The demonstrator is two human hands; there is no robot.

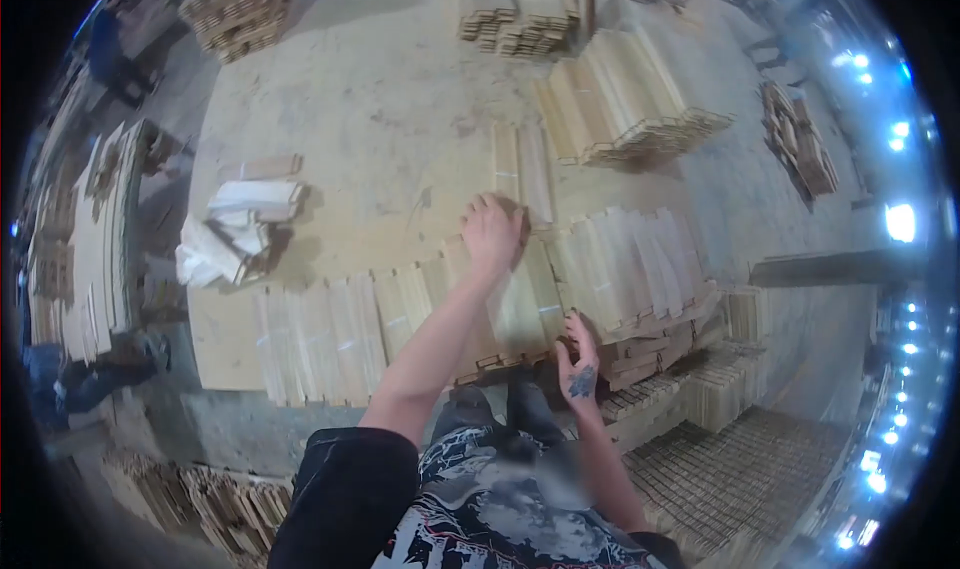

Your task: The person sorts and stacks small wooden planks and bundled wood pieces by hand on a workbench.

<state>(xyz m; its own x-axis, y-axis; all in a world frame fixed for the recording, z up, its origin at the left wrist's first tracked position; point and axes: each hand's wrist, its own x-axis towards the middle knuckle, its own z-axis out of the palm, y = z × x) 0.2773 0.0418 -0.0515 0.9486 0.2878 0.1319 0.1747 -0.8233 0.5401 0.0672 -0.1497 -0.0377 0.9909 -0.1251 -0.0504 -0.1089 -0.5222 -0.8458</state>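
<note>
My left hand (492, 232) reaches out flat over the far end of a row of thin pale wooden slats (420, 314) that lie side by side on a big worktable (350, 119). Its fingers press down on the slat tops near two loose slats (522, 169) further out. My right hand (578, 359) rests at the near table edge, fingers curled on the ends of the slats beside a stacked slat pile (640, 259). Neither hand lifts anything.
A bundle of white cloth on short boards (235, 234) lies at the table's left. More slat stacks sit at the far right (625, 104) and far edge (520, 19). Piles of wood stand on the floor left (95, 239), below (215, 504) and right (800, 149).
</note>
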